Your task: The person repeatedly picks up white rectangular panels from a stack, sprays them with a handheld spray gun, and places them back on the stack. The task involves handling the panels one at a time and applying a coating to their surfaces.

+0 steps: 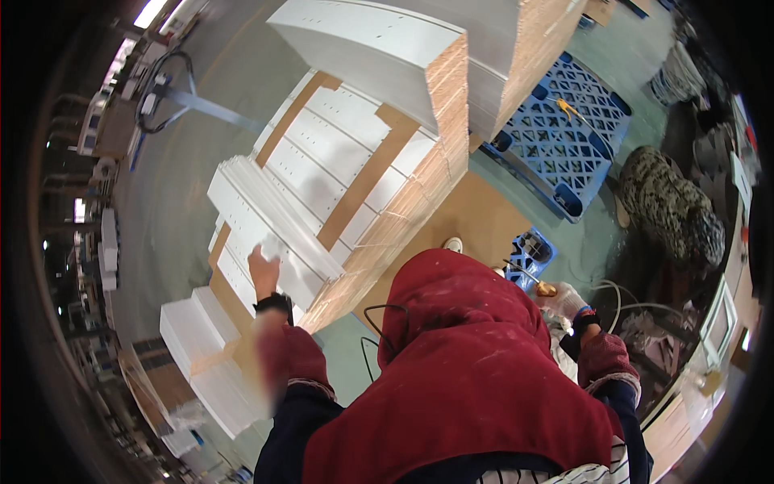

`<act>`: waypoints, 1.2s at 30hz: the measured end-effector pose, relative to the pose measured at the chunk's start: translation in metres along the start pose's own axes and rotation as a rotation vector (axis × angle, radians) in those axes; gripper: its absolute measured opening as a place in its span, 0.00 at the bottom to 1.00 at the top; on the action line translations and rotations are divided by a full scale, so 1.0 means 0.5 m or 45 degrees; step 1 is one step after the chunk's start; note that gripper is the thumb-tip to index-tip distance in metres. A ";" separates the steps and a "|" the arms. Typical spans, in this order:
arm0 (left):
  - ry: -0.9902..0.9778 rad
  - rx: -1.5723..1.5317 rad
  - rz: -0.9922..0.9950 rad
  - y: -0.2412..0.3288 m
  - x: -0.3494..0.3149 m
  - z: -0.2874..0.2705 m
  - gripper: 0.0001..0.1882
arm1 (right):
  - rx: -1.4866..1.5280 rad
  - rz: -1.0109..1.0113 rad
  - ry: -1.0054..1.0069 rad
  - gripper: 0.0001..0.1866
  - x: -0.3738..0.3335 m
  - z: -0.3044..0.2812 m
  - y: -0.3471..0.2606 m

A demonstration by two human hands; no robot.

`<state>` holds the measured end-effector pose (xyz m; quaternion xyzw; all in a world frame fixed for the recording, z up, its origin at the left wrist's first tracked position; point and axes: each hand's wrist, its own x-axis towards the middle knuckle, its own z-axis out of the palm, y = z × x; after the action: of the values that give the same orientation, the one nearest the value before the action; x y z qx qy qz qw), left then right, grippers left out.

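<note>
My left hand (pixel 264 273), bare with a dark band at the wrist, rests on the top face of a stack of long white panels (pixel 310 256). Its fingers lie against the surface and seem to grip nothing. On the right, my right hand (pixel 567 301) wears a whitish knit glove. It is closed around a tool (pixel 547 289) with an orange-brown handle and a thin metal rod pointing up and left; its exact kind is unclear. Beneath the panel stack, white drilled boards (pixel 322 165) with chipboard edges lie in a pile, crossed by brown cardboard strips (pixel 367 189).
Taller white board stacks (pixel 379 48) stand ahead. A blue plastic pallet (pixel 556 121) carries a yellow air gun (pixel 567 107). A small blue crate (pixel 532 252) sits near my feet, with a hose (pixel 617 302) beside my right hand. More white panels (pixel 197 339) lie at left; a camouflage-patterned bundle (pixel 669 206) is at right.
</note>
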<state>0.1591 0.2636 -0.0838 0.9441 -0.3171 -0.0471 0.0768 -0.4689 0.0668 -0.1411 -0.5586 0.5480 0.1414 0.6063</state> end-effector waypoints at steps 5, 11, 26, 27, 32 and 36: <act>-0.780 -1.589 0.088 0.514 0.039 -0.078 0.32 | 0.148 0.009 0.089 0.16 -0.004 0.016 0.040; -0.703 -1.313 0.093 0.867 0.188 0.026 0.49 | 0.309 -0.010 0.191 0.15 -0.068 0.017 0.030; -0.867 -2.241 -0.122 0.750 0.237 0.055 0.15 | 0.667 -0.021 0.234 0.11 -0.064 0.115 0.147; -0.924 -2.280 -0.127 0.741 0.254 0.052 0.14 | 0.651 -0.019 0.199 0.11 -0.068 0.094 0.132; -0.984 -2.249 -0.200 0.739 0.262 0.043 0.09 | 0.346 0.027 0.177 0.14 -0.059 0.011 0.091; -0.835 -2.143 -0.102 0.688 0.141 0.011 0.14 | 0.105 -0.182 0.485 0.16 -0.041 -0.015 0.112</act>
<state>0.0112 -0.0505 -0.0318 0.5253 -0.1505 -0.5329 0.6461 -0.5241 0.0884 -0.1520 -0.5873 0.6172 -0.0328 0.5225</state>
